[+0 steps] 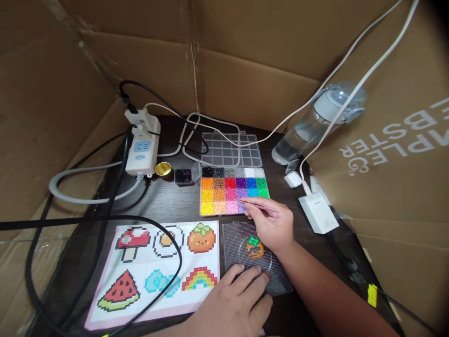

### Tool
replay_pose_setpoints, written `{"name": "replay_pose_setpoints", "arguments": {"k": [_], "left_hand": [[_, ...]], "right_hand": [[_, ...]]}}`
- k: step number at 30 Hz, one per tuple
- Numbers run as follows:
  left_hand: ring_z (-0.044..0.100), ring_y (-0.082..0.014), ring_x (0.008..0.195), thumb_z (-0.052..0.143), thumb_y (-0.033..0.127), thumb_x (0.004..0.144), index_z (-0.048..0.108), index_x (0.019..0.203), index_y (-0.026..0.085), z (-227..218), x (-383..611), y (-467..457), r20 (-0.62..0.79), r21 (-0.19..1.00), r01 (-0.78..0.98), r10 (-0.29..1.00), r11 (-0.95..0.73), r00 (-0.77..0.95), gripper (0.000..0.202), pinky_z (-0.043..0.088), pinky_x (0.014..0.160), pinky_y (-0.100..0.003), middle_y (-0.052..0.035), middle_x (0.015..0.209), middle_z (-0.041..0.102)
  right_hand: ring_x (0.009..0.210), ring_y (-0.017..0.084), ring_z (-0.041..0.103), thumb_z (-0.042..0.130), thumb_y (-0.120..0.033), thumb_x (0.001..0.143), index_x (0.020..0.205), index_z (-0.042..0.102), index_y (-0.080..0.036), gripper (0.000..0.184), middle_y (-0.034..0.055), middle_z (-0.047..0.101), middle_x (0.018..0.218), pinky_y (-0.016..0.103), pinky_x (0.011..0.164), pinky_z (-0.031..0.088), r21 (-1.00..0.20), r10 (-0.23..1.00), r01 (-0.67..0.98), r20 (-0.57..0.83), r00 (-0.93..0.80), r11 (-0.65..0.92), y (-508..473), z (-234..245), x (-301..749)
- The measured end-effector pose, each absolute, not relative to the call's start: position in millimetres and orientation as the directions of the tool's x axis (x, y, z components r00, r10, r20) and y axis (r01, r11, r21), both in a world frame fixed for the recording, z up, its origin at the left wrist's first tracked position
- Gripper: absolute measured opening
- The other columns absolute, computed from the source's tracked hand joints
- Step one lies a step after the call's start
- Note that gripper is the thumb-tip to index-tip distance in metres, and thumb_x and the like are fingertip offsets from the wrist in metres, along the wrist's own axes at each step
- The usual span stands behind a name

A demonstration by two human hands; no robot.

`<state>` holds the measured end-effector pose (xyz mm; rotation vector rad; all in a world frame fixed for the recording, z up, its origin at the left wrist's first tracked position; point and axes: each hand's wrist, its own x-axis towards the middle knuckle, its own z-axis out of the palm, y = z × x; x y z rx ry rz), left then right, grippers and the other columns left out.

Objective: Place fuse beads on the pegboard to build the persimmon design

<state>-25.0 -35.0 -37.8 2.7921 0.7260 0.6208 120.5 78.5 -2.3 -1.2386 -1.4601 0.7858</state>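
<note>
My right hand is closed in a pinch on pink tweezers, whose tips point left over the pink compartments of a bead box. The open box holds small beads sorted by colour. Beneath that hand lies a clear pegboard. On it sits an orange bead persimmon with green leaves and some dark gaps across its middle. My left hand rests with fingers stretched out on the board's lower left part, also covering the corner of a printed pattern sheet. Whether beads are between the tweezer tips cannot be made out.
A power strip, a gold-coloured round lid and a small dark container stand at the back left. A water bottle and white charger are at right. Black cable crosses the sheet. Cardboard walls surround the table.
</note>
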Motion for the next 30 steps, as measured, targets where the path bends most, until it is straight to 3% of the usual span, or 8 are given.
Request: {"name": "replay_pose_setpoints", "arguments": {"k": [7,16,21,30], "left_hand": [[0.049,-0.0252,0.126,0.056,0.050,0.096,0.063,0.116,0.021,-38,-26,-36,0.334,0.296,0.420,0.505,-0.858,0.796,0.036,0.027,0.109,-0.040,-0.0074,0.138,0.056],[0.049,-0.0251,0.126,0.057,0.048,0.096,0.063,0.117,0.021,-37,-25,-37,0.326,0.294,0.424,0.507,-0.856,0.798,0.035,0.028,0.109,-0.040,-0.0075,0.139,0.055],[0.049,-0.0251,0.126,0.058,0.048,0.095,0.063,0.118,0.021,-36,-26,-38,0.322,0.296,0.417,0.501,-0.859,0.803,0.036,0.028,0.109,-0.040,-0.0078,0.138,0.055],[0.048,-0.0252,0.126,0.059,0.049,0.095,0.062,0.118,0.021,-36,-26,-38,0.316,0.298,0.422,0.506,-0.856,0.803,0.037,0.027,0.109,-0.041,-0.0080,0.139,0.055]], "right_hand": [[0.055,0.012,0.068,0.070,-0.020,0.083,0.088,0.080,-0.020,0.012,0.0021,0.075,0.069,0.023,0.054,0.059,-0.948,0.971,0.251,0.223,0.090,0.195,81,-6,116],[0.075,0.017,0.076,0.071,-0.019,0.081,0.086,0.080,-0.021,0.011,0.0047,0.080,0.085,0.028,0.071,0.064,-0.950,0.975,0.233,0.220,0.030,0.208,97,-2,105],[0.066,0.017,0.074,0.071,-0.021,0.079,0.085,0.080,-0.020,0.011,0.0042,0.079,0.079,0.027,0.063,0.063,-0.977,0.994,0.185,0.108,0.023,0.102,97,-7,102],[0.065,0.016,0.074,0.072,-0.025,0.079,0.085,0.081,-0.020,0.012,0.0055,0.080,0.081,0.027,0.063,0.064,-0.976,0.995,0.206,0.086,0.054,0.074,95,-10,104]]}}
